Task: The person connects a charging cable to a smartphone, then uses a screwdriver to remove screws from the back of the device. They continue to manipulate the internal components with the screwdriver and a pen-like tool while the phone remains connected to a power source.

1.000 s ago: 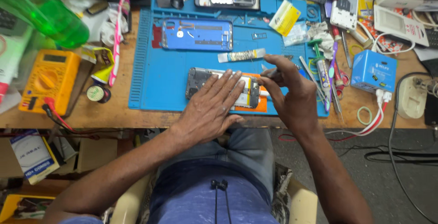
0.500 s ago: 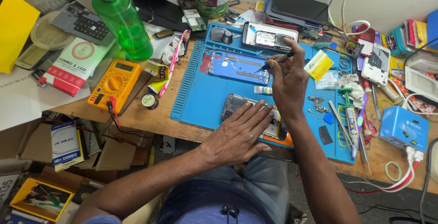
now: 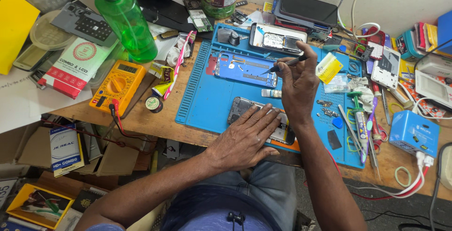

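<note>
My left hand [image 3: 245,137] lies flat, fingers spread, on an opened phone [image 3: 240,108] that rests on the blue work mat [image 3: 207,99]. My right hand [image 3: 297,87] is raised above the mat and grips thin dark tweezers [image 3: 285,64], whose tip points left towards a blue phone frame [image 3: 238,68] lying flat farther back. Beside the right hand's wrist lies a small white tube [image 3: 271,93]. Behind the blue frame sits another open phone [image 3: 278,39] with its insides showing.
A green spray bottle [image 3: 125,21] and a yellow multimeter [image 3: 117,86] stand left of the mat. Screwdrivers, tweezers and small parts [image 3: 360,122] lie along the mat's right side. A blue box [image 3: 414,133] with cables sits at the right. Boxes lie under the table.
The view has swung left and back. My right hand has lifted off the opened phone and moved back with the tweezers toward the blue frame. My left hand stays on the phone.
</note>
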